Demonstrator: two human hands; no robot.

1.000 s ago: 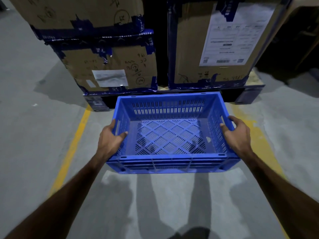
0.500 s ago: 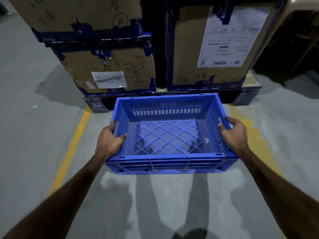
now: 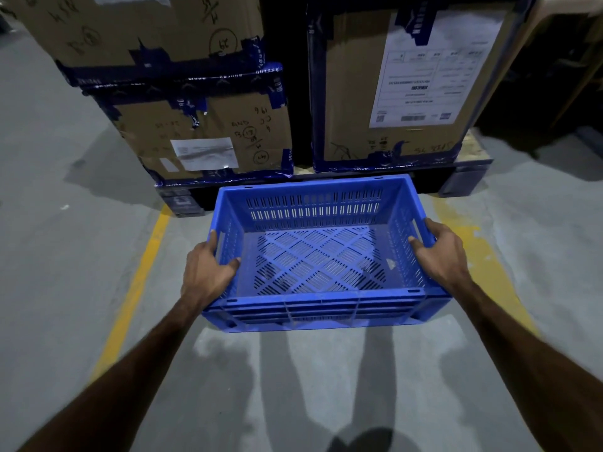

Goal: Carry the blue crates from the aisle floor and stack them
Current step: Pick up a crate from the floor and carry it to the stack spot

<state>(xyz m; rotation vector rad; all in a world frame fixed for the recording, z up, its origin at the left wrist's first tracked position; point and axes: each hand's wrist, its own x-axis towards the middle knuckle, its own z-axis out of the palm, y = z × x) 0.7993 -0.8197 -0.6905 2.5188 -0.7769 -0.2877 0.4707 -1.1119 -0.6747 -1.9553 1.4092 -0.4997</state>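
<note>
An empty blue slotted crate is held out in front of me above the grey floor, level and open side up. My left hand grips its left short wall, thumb inside the rim and fingers round the outside. My right hand grips the right short wall the same way, thumb over the rim. The crate's far edge is close to the pallet ahead. No other blue crate is in view.
Taped cardboard boxes and a taller labelled carton stand on a dark pallet straight ahead. Yellow floor lines run on both sides of me. Open concrete lies to the left; dark shelving is at far right.
The boxes and pallet have grown slightly closer and the crate sits a little lower in view. Both hands keep the same grip on the crate walls.
</note>
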